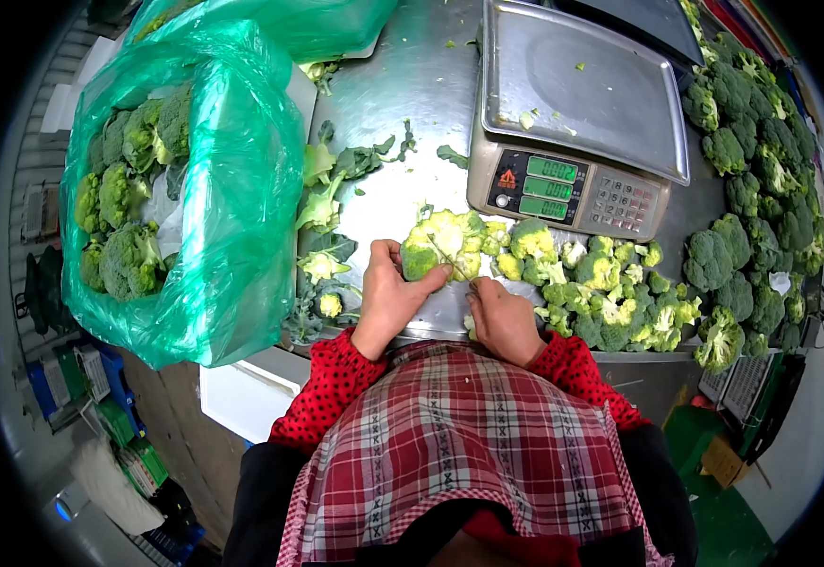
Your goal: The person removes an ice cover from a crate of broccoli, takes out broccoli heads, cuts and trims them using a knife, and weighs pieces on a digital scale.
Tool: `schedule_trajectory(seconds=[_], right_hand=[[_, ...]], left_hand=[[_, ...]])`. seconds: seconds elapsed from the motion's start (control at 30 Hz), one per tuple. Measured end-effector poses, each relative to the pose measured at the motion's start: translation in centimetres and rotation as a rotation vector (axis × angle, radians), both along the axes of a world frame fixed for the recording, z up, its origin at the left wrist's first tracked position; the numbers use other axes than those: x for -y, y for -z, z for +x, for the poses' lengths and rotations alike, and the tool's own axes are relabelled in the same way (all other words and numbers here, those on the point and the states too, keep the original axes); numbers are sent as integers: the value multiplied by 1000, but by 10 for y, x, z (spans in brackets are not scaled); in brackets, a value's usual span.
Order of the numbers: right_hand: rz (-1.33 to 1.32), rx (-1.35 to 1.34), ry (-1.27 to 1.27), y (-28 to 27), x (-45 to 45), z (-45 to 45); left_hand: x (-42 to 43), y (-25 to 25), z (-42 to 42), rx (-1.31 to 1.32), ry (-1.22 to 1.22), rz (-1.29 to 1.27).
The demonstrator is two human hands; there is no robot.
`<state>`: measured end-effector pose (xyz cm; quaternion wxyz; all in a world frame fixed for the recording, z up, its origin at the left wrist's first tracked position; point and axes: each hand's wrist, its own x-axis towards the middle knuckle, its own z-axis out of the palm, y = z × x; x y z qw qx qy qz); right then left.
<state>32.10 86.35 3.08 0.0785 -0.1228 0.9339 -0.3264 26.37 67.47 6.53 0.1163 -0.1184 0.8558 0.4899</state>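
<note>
My left hand (396,291) is closed round the left side of a yellowish broccoli head (445,241) above the metal table's front edge. Close to the head's lower right side, my right hand (505,319) has its fingers curled together; a thin dark line runs from them across the head, too small to identify. Loose yellow-green florets (610,293) lie in a pile to the right of my hands. Cut stalks and leaves (322,203) lie to the left, beside the green bag.
A digital scale (582,94) with a metal pan stands behind the florets. On the left, a green plastic bag (242,180) lines a box holding broccoli heads (131,260). Many more heads (752,123) are heaped along the right edge. The metal table (412,66) extends behind.
</note>
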Motion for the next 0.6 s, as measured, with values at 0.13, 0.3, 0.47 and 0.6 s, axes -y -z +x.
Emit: schedule_trajectory(seconds=[0.13,0.3,0.47,0.6], right_hand=[[44,-8,-33,-2,-5,2],[165,-57,-59,5,-4,-5],[253,-19,-59,7,3,-28],[107,129,-90,15,-6,-41]], left_hand=[[-5,0,5,-31,27,-18],[-10,2,5,-75,16,-3],[-18,13,9,-217,63,-105],[-12,16,9,-192,20,-32]])
